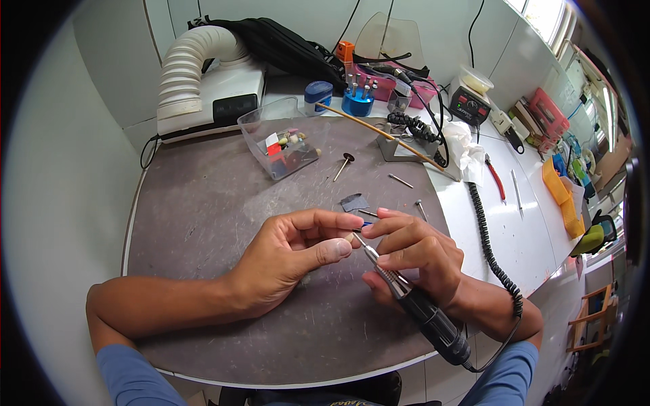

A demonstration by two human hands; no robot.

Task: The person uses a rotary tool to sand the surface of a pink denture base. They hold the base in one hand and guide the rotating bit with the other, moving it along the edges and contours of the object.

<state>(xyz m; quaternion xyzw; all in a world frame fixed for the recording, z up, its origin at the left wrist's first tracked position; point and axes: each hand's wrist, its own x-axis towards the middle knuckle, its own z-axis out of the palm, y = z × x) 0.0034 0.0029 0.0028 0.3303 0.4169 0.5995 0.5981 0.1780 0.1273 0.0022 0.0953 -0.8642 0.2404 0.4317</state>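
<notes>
Above the near half of the brown-grey mat, both hands meet at one work point. Left hand: thumb and fingers nearly closed, pinching a small pale piece, mostly hidden by fingertips, so its shape can't be told. Right hand: fingers curled round the metal front of a black rotary handpiece — pen-like hold, likely for fine control, tip angled at the piece. Hands sit fingertip-near, probably to steady one against the other; contact can't be confirmed. Just beyond lie a grey scrap and a disc on a shank, loose, presumably for easy reach. Coiled cord runs down the right side, outside the work spot. Farther: clear bin corralling small bits, blue holder standing shanks upright — easy picking, presumably. Behind left, a white unit with a ribbed hose.
</notes>
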